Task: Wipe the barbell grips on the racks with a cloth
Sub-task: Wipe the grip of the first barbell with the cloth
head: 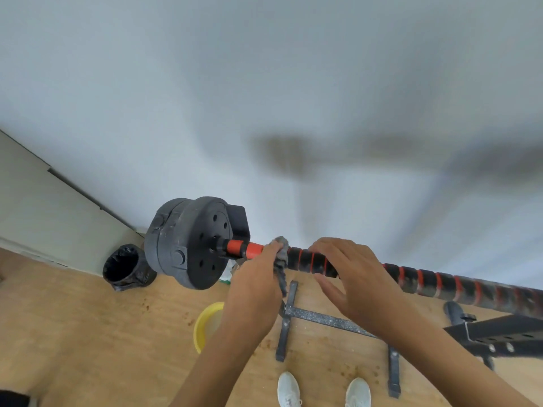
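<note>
Left hand (258, 277) clenched the grey cloth (281, 254) round the barbell mid-frame, beside the black-red grip (308, 261). Right hand (358, 283) lay slack over that grip, thumb clear below. Plates (188, 242) centre-left.

The left hand (255, 286) and right hand (352, 283) are bare, forearms (211, 362) too. The shoes (289, 387) are white and laced.

one barbell (311, 261), one cloth (281, 261), two hands (258, 277) (355, 277), two white shoes (289, 389) (358, 392), one yellow basin (202, 321), one lined bin (123, 267)
</note>
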A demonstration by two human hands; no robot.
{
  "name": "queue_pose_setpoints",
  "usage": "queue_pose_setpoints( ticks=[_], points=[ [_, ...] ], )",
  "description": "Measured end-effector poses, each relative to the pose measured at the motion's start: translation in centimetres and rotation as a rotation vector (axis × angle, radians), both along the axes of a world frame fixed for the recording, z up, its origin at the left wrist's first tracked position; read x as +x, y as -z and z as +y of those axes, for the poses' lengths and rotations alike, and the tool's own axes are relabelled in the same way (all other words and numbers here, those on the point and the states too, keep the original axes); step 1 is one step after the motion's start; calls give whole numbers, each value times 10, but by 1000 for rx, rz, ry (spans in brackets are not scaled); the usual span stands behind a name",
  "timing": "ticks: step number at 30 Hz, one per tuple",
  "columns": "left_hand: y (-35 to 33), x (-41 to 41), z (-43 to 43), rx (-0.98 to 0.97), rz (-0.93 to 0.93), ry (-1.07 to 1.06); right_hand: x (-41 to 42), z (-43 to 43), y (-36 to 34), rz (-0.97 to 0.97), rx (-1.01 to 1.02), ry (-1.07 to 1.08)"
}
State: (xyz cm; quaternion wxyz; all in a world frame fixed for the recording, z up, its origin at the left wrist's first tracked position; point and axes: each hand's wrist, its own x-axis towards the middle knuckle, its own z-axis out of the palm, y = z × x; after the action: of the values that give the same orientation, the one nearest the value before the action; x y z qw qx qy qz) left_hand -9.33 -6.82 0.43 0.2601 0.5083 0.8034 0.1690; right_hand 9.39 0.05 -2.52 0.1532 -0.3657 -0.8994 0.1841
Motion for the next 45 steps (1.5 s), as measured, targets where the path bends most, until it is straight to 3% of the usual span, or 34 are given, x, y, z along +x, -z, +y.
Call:
queue_pose_setpoints(
  ticks=[2, 6, 8, 12, 15, 18, 21, 23, 30, 32, 35, 40, 42, 45],
  points=[
    [-6, 4, -17, 174, -266, -128, -1, -19, -13, 230, -150, 62],
    [-23, 28, -39, 284, -684, -271, -8, -45, -25, 705, -805, 179],
    [-26, 41, -44, 321, -690, -277, -10, -46, -21, 822, -998, 185],
    [-21, 46, -47, 363, -420, -328, 1, -43, -11, 874, -1125, 262],
    [-21, 49, -48, 269, -556, -340, 9, -33, -10, 947, -1169, 344],
    [-22, 59, -49, 288, -645, -369, 16, -26, -5, 1087, -1407, 318],
    [-23, 61, -49, 367, -714, -407, 17, -31, 0, 1046, -1733, 165],
    [-25, 56, -48, 401, -715, -426, 16, -28, 5, 992, -1815, 141],
    [-13, 41, -43, 313, -748, -346, 11, 12, -16, 986, -1328, 216],
    [-5, 38, -40, 261, -717, -258, 1, 11, -23, 874, -1205, 245],
    [5, 13, -33, 183, -488, -22, -17, 4, -26, 608, -885, 319],
    [3, -59, 2, 221, -237, 254, -39, 8, -31, 489, -646, 369],
    [8, -78, 27, 220, -80, 432, -48, 21, -29, 300, -435, 369],
    [26, -83, 61, 61, 198, 714, -68, 44, -23, -50, -184, 291]
  ],
)
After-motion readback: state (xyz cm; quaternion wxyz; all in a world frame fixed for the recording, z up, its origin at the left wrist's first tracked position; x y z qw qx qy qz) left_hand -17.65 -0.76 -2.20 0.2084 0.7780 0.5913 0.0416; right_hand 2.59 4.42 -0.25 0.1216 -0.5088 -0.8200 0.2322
